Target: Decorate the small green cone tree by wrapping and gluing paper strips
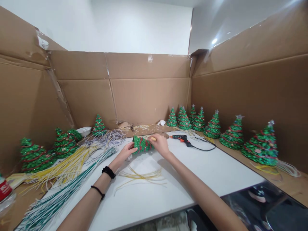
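A small green tree with red garland (141, 144) lies on its side between my hands, above the white board (134, 199). My left hand (127, 151) grips its wide base on the left. At the tree's right end, my right hand (160, 144) is closed around a thin tan stick or handle (153, 139), whose far part is hidden by the fingers. Loose yellow strands (144, 175) lie on the board just below the tree. A black and orange glue gun (183, 138) rests to the right of my right hand, its cord curving right.
Several finished trees (234, 133) stand along the right cardboard wall. More trees (64, 142) stand at the left, near a white bowl (84, 131). Bundles of yellow (64, 163) and green-white strands (62, 192) cover the left side. A bottle (6, 194) is at far left.
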The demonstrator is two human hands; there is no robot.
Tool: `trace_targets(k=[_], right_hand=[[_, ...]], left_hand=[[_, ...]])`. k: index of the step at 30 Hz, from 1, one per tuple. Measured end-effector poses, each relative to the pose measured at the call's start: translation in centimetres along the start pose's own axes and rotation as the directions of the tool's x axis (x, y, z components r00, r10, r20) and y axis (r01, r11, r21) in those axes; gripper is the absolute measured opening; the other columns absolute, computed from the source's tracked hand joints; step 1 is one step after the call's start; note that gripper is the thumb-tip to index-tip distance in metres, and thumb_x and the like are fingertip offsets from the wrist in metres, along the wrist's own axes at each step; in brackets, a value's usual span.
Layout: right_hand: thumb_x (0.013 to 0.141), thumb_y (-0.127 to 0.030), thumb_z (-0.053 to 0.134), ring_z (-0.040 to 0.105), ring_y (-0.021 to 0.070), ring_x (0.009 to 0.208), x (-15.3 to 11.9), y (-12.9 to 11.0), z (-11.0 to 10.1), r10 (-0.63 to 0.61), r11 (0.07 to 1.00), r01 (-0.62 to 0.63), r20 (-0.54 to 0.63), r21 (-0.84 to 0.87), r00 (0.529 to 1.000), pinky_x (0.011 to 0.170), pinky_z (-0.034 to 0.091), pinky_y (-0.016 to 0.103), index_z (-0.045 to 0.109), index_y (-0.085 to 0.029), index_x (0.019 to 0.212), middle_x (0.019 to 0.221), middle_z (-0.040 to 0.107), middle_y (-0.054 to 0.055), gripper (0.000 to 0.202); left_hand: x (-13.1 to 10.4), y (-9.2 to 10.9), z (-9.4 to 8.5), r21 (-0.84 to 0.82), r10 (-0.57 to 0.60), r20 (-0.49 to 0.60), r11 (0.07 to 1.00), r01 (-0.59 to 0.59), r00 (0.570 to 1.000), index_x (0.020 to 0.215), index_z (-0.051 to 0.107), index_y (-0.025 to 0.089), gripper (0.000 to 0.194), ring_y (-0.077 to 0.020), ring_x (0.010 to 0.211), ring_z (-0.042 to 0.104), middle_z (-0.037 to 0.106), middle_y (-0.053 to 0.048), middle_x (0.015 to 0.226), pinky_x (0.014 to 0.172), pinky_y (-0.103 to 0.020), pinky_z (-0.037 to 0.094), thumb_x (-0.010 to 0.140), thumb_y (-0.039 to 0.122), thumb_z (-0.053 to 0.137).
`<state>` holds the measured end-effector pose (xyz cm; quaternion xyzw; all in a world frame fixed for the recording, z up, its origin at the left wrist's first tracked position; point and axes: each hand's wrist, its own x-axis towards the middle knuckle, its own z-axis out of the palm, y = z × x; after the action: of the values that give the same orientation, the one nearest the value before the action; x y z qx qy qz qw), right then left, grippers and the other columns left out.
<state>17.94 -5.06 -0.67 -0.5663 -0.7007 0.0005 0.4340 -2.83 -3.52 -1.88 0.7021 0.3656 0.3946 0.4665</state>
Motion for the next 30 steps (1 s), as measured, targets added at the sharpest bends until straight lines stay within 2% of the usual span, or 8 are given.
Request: trace_targets(k=[4,9,14,21,30], right_hand=[[0.083,-0.031,0.057,0.061,0.0156,0.074,-0.4,-0.6,0.3,-0.011,1.0,0.01,0.037,0.014,0.999,0.061,0.037,0.022,0.07,-0.023,0.078,0.081,0.068,0.001,0.016],[0.084,-0.026,0.054,0.06,0.0148,0.075,-1.1,-1.8,0.8,-0.095,0.995,0.095,0.1,0.003,0.99,0.06,0.036,0.022,0.068,-0.023,0.078,0.082,0.066,0.002,0.015],[0.082,-0.023,0.052,0.058,0.0153,0.073,-1.3,-2.3,0.6,-0.084,0.994,0.091,0.117,-0.06,0.99,0.057,0.034,0.023,0.066,-0.022,0.077,0.081,0.065,0.002,0.015],[0.081,-0.021,0.052,0.057,0.0156,0.07,-1.1,-2.4,-0.5,-0.049,0.995,0.064,0.166,-0.083,0.985,0.056,0.032,0.024,0.065,-0.021,0.074,0.081,0.064,0.003,0.015],[0.081,-0.02,0.052,0.059,0.0165,0.075,-1.4,-2.4,-0.1,-0.049,0.995,0.062,0.15,-0.084,0.988,0.058,0.033,0.024,0.066,-0.021,0.079,0.085,0.065,0.003,0.014]], left_hand=[[0.2,-0.2,0.1,-0.011,-0.015,0.038,1.0,0.015,0.999,0.105,0.062,0.015,0.048,-0.0227,0.096,0.062,0.067,-0.011,0.107,0.089,-0.036,0.044,0.066,0.041,0.069],[0.4,-0.2,1.0,-0.031,-0.025,0.089,0.999,0.028,0.996,0.102,0.064,0.015,0.046,-0.0221,0.09,0.063,0.07,-0.009,0.1,0.084,-0.034,0.045,0.063,0.039,0.073],[0.0,0.3,1.9,0.0,-0.033,0.06,0.999,0.033,0.998,0.1,0.064,0.015,0.043,-0.0222,0.092,0.062,0.07,-0.009,0.1,0.082,-0.033,0.045,0.064,0.037,0.071],[0.2,-0.2,1.9,0.008,-0.011,0.037,1.0,0.011,0.999,0.096,0.063,0.015,0.039,-0.0218,0.091,0.062,0.069,-0.008,0.098,0.081,-0.033,0.046,0.064,0.036,0.07],[0.1,0.0,2.1,-0.016,-0.007,0.027,1.0,0.007,1.0,0.095,0.064,0.014,0.038,-0.0225,0.092,0.062,0.068,-0.009,0.102,0.081,-0.034,0.046,0.064,0.035,0.071]])
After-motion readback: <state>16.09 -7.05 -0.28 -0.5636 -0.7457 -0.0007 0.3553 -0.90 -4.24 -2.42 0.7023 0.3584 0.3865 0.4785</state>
